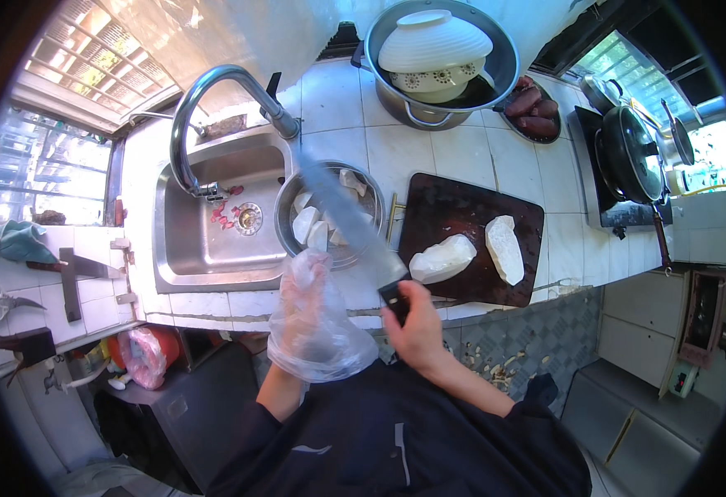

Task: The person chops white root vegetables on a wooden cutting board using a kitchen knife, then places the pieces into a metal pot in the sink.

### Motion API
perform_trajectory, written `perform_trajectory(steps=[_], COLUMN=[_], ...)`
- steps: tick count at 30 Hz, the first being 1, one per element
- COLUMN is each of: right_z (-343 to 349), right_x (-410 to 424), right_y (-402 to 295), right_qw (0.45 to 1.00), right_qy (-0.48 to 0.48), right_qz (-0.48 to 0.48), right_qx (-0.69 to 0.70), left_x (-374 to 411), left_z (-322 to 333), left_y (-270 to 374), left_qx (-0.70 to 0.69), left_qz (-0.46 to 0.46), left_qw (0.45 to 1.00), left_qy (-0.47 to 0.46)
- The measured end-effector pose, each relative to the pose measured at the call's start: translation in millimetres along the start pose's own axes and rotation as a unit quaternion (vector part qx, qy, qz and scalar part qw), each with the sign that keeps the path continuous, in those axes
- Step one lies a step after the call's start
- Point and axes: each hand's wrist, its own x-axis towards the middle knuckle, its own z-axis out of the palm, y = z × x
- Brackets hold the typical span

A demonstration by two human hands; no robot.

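My right hand (417, 326) is closed around the black handle of a long knife (353, 223), whose blurred blade points up and left over a metal bowl (378, 192). White peeled chunks (306, 223) lie in that bowl. A clear plastic bag (329, 341) covers my left hand (306, 298), which is at the bowl's near edge; whether its fingers grip anything is hidden by the bag. To the right, two peeled white root pieces (442, 258) (504, 250) rest apart on a dark cutting board (468, 202).
A steel sink (226, 282) with a curved faucet (180, 130) is at the left. Behind the board stands a large pot (409, 109) holding bowls, beside a plate of reddish-brown roots (530, 112). A lidded pan (633, 155) sits on the stove at right.
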Motion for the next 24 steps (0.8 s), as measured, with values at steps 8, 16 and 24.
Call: perform_trajectory(steps=[8, 16, 24], right_z=[37.8, 72.8, 90.7], right_x=[40.1, 204.0, 229.2], right_y=[-27.1, 33.3, 31.0], right_qw=[0.977, 0.914, 0.841], right_qy=[-0.201, -0.067, -0.166], right_qz=[-0.058, -0.259, -0.304], right_qx=[-0.038, -0.304, -0.416], left_x=[31.0, 31.5, 35.5], left_z=[-32.3, -59.7, -72.8], left_y=[0.7, -20.5, -31.1], left_qx=[-0.177, -0.200, -0.168], left_qz=[-0.141, -0.075, -0.056], left_qw=[0.973, 0.975, 0.982], left_qy=[0.036, -0.062, -0.068])
